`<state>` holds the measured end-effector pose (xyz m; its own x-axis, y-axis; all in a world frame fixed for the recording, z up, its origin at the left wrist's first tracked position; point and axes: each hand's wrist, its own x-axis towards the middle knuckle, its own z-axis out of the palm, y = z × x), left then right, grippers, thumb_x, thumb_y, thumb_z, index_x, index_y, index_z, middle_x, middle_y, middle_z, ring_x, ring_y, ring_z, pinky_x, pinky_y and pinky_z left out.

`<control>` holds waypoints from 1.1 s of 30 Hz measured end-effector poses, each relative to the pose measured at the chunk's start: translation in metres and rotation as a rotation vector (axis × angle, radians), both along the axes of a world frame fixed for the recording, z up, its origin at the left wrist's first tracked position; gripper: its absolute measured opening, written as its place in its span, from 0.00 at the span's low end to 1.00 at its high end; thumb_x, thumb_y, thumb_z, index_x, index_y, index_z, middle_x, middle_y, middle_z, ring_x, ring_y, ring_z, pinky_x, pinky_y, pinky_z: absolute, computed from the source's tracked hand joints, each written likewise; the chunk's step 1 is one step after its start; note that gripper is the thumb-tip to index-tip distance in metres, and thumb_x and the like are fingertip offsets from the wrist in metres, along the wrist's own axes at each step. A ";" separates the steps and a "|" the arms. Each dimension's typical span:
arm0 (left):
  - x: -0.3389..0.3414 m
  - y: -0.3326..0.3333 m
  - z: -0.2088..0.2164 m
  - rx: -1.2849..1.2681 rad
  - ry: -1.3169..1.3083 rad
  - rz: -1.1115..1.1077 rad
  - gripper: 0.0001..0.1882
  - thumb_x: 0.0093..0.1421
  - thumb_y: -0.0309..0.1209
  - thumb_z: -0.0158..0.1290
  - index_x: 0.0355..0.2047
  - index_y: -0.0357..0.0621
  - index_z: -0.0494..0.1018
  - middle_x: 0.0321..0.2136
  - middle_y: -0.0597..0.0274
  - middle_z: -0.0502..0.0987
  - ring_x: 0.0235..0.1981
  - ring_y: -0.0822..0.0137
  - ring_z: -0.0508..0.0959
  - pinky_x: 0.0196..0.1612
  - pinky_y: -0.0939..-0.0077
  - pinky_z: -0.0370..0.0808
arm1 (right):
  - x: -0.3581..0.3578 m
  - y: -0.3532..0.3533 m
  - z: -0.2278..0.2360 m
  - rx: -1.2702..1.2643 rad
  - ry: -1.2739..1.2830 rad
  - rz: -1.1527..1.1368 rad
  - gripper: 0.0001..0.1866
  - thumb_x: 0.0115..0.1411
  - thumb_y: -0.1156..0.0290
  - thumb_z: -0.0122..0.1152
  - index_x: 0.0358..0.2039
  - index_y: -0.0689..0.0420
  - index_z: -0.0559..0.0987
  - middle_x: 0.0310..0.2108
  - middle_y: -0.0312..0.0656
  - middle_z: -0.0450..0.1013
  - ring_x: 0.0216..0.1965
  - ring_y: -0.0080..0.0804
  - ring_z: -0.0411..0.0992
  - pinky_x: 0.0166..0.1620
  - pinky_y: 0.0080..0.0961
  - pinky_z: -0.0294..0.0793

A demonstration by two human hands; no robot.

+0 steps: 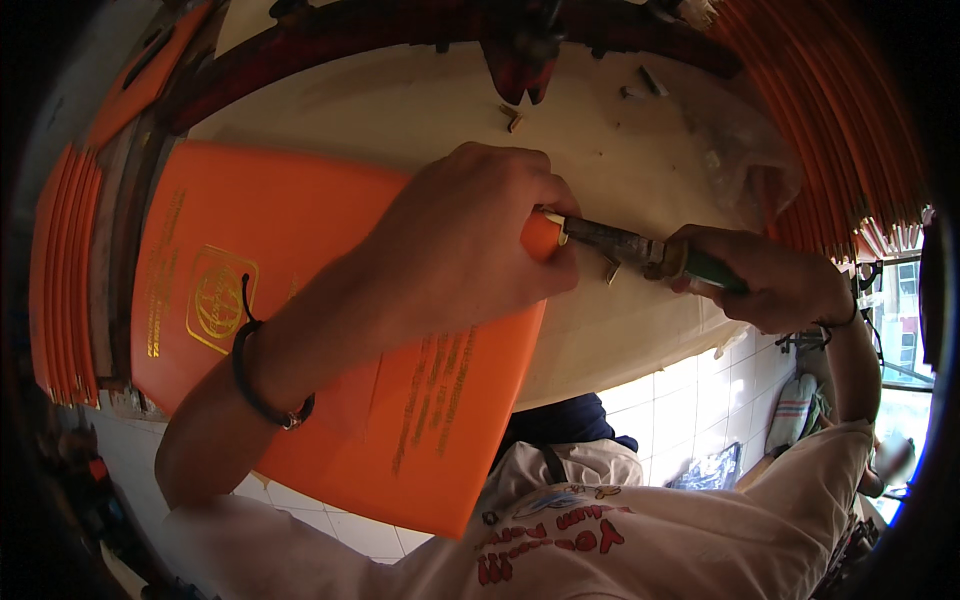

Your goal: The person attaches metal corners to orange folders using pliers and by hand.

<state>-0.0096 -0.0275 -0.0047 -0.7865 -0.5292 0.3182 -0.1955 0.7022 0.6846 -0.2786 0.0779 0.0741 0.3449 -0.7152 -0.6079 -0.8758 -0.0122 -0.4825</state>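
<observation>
The orange cover [350, 410] reaches past the table [600, 335] edge, its corner pinched in the left hand [485, 225]. The right hand [765, 275] grips pliers [620, 242], tips at that corner's gold metal piece [560, 228]. Crimping seems in hand; next probably calls for a steady, firm squeeze.

Holds an orange cover [330, 210] by its corner in the left grip [490, 215] and green-handled pliers [625, 243] in the right grip [770, 277], with their jaws at the corner's gold piece [559, 230], above a beige counter [640, 335] bearing loose gold clips [513, 119], between stacked orange covers [810, 110].
</observation>
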 end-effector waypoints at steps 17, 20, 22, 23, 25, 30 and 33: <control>0.001 -0.001 0.003 -0.031 -0.034 -0.028 0.16 0.52 0.32 0.60 0.40 0.35 0.82 0.30 0.52 0.76 0.35 0.53 0.78 0.44 0.63 0.75 | 0.014 0.004 0.011 0.053 0.085 -0.140 0.26 0.57 0.85 0.46 0.57 0.58 0.67 0.47 0.48 0.74 0.50 0.40 0.74 0.51 0.33 0.73; 0.000 -0.002 0.003 -0.033 -0.019 -0.040 0.17 0.52 0.32 0.60 0.40 0.35 0.82 0.31 0.52 0.77 0.36 0.52 0.79 0.45 0.63 0.75 | 0.008 0.005 0.005 0.017 0.036 -0.096 0.25 0.57 0.85 0.47 0.57 0.58 0.67 0.48 0.49 0.74 0.50 0.41 0.74 0.51 0.34 0.73; 0.000 -0.002 0.003 -0.017 -0.041 -0.045 0.17 0.52 0.32 0.60 0.40 0.35 0.82 0.32 0.52 0.78 0.37 0.52 0.79 0.45 0.63 0.76 | 0.007 0.004 0.003 0.018 0.013 -0.102 0.25 0.57 0.85 0.47 0.57 0.58 0.67 0.48 0.49 0.73 0.50 0.41 0.74 0.51 0.34 0.73; 0.000 -0.002 0.003 -0.016 -0.041 -0.044 0.17 0.52 0.32 0.60 0.40 0.35 0.82 0.32 0.52 0.78 0.37 0.52 0.79 0.45 0.63 0.76 | 0.007 0.003 0.002 0.022 0.008 -0.094 0.25 0.58 0.84 0.47 0.57 0.58 0.67 0.48 0.49 0.74 0.50 0.41 0.74 0.51 0.34 0.73; 0.000 -0.001 0.006 -0.013 -0.051 -0.048 0.18 0.51 0.32 0.60 0.40 0.34 0.82 0.33 0.52 0.78 0.38 0.51 0.79 0.46 0.63 0.76 | 0.006 0.002 0.002 0.025 0.004 -0.086 0.24 0.58 0.83 0.48 0.57 0.58 0.67 0.48 0.50 0.74 0.51 0.42 0.74 0.51 0.34 0.73; 0.000 -0.002 0.010 0.011 -0.057 -0.065 0.17 0.52 0.32 0.60 0.40 0.34 0.82 0.33 0.52 0.78 0.38 0.51 0.79 0.46 0.62 0.76 | 0.004 0.004 -0.001 -0.021 0.087 -0.032 0.21 0.59 0.82 0.49 0.54 0.59 0.68 0.44 0.50 0.75 0.47 0.45 0.76 0.47 0.35 0.74; 0.000 -0.003 0.007 0.003 -0.055 -0.055 0.16 0.52 0.32 0.60 0.39 0.34 0.82 0.32 0.52 0.78 0.37 0.51 0.79 0.46 0.62 0.76 | 0.020 -0.002 0.012 0.069 0.171 -0.162 0.21 0.59 0.87 0.49 0.54 0.62 0.67 0.42 0.47 0.73 0.42 0.39 0.75 0.45 0.33 0.74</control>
<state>-0.0093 -0.0301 0.0025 -0.8307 -0.4857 0.2721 -0.1943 0.7109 0.6759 -0.2584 0.0763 0.0864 0.1167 -0.7079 -0.6967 -0.9326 0.1631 -0.3219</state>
